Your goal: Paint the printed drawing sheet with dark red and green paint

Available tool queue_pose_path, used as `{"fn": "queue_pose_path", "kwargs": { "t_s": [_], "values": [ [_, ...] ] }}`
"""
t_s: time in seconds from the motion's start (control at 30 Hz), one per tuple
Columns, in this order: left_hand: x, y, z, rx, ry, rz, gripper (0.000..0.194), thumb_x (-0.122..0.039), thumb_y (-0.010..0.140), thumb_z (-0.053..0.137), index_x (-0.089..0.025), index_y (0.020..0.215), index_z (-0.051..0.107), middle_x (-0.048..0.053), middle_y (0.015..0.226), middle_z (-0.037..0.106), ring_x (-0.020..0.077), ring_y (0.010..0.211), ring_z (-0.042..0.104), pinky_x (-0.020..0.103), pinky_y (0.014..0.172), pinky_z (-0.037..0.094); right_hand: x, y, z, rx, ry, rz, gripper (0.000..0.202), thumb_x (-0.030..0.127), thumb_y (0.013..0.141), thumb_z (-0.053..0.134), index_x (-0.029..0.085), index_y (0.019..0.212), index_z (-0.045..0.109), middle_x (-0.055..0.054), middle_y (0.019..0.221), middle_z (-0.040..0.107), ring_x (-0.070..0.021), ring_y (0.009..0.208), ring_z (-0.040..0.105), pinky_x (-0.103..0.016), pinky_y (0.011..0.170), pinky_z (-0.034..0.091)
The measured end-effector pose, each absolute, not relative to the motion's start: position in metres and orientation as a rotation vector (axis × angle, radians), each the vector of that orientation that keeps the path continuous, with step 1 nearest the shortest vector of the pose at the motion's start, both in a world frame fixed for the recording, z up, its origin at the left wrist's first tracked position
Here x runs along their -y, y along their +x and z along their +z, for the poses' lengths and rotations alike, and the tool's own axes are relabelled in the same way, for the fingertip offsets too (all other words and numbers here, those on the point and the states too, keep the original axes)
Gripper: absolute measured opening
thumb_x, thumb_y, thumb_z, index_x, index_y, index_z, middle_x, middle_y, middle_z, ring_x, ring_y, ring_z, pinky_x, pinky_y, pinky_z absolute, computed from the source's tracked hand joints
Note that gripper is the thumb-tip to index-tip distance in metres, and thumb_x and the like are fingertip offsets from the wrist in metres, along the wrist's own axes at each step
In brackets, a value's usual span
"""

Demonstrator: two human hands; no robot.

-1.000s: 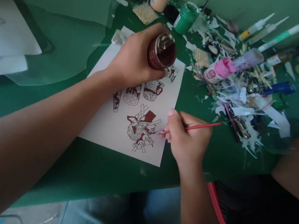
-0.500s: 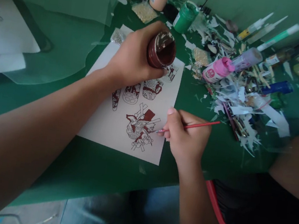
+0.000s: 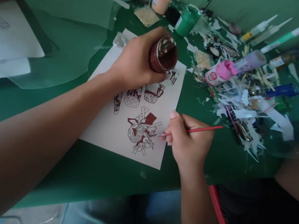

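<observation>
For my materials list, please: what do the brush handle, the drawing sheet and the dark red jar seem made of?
Brush handle: smooth, perhaps painted wood or plastic, evenly red.
Drawing sheet: matte paper; thin, white, no shine.
Dark red jar: perhaps plastic or glass; smooth wall, ridged neck.

The person's left arm point(image 3: 42, 129) stretches bare from the lower left corner, its wrist point(image 3: 112, 80) nearly straight. The left hand point(image 3: 138, 61) curls in a rounded grip, back showing, thumb point(image 3: 157, 77) on the near side. The right arm point(image 3: 198, 209) slants up from the bottom edge; the right hand point(image 3: 190, 142), nearer the body, pinches like a writer's, thumb point(image 3: 177, 123) on top, fingers point(image 3: 169, 140) bent beneath.
</observation>
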State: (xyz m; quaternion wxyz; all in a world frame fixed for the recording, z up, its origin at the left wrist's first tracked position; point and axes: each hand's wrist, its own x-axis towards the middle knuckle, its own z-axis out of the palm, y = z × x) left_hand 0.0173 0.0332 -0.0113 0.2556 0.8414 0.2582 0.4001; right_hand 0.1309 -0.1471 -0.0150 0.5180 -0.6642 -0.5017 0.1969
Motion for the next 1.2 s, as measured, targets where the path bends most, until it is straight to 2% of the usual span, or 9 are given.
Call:
{"fn": "queue_pose_path", "kwargs": {
  "t_s": [0.13,0.37,0.57,0.83,0.93,1.07,1.2],
  "values": [
    [-0.034,0.019,-0.013,-0.723,2.259,1.099,0.046,-0.027,0.058,0.079,-0.028,0.099,0.057,0.002,0.103,0.068,0.0269,0.098,0.061,0.046,0.089,0.052,0.148,0.131,-0.015,1.243,-1.616,0.423,0.043,0.023,0.087,0.056,0.020,0.044,0.050,0.007,0.036,0.046,-0.0058,0.033,0.050,-0.016,0.036,0.039],
    [-0.035,0.018,-0.014,-0.718,2.326,1.106,0.047,-0.028,0.061,0.076,-0.024,0.104,0.056,0.003,0.107,0.067,0.0253,0.099,0.061,0.043,0.087,0.052,0.148,0.130,-0.014,1.236,-1.636,0.420,0.043,0.023,0.086,0.057,0.020,0.044,0.050,0.007,0.036,0.047,-0.0063,0.034,0.052,-0.016,0.037,0.041],
    [-0.030,0.016,-0.009,-0.728,2.312,1.077,0.039,-0.030,0.065,0.073,-0.028,0.101,0.056,0.002,0.108,0.066,0.0267,0.103,0.062,0.046,0.092,0.053,0.149,0.129,-0.012,1.244,-1.663,0.397,0.043,0.024,0.086,0.057,0.020,0.043,0.050,0.006,0.035,0.048,-0.0071,0.034,0.051,-0.018,0.037,0.039],
    [-0.033,0.014,-0.011,-0.730,2.298,1.044,0.046,-0.035,0.065,0.073,-0.032,0.107,0.057,0.002,0.109,0.067,0.0299,0.104,0.063,0.047,0.090,0.055,0.148,0.129,-0.013,1.242,-1.663,0.413,0.044,0.022,0.085,0.056,0.020,0.042,0.049,0.006,0.034,0.046,-0.0077,0.032,0.051,-0.018,0.036,0.039],
    [-0.032,0.014,-0.011,-0.727,2.310,1.035,0.047,-0.034,0.066,0.073,-0.030,0.110,0.057,0.003,0.112,0.066,0.0305,0.107,0.063,0.047,0.091,0.054,0.148,0.130,-0.017,1.150,-1.641,0.420,0.043,0.022,0.085,0.058,0.020,0.043,0.049,0.006,0.035,0.046,-0.0076,0.033,0.050,-0.019,0.036,0.040],
    [-0.030,0.013,-0.011,-0.752,2.333,1.013,0.051,-0.029,0.066,0.074,-0.025,0.113,0.056,0.006,0.115,0.066,0.0305,0.110,0.063,0.044,0.094,0.052,0.144,0.135,-0.012,0.916,-1.437,0.455,0.041,0.028,0.088,0.060,0.022,0.049,0.051,0.008,0.037,0.043,-0.0083,0.032,0.045,-0.023,0.037,0.046],
    [-0.028,0.012,-0.011,-0.743,2.369,0.981,0.051,-0.027,0.066,0.073,-0.024,0.115,0.057,0.005,0.114,0.068,0.0294,0.108,0.065,0.042,0.093,0.053,0.119,0.140,0.013,0.953,-1.341,0.257,0.041,0.038,0.093,0.055,0.024,0.054,0.051,0.006,0.040,0.043,-0.0101,0.033,0.046,-0.027,0.039,0.046]
  ]
}}
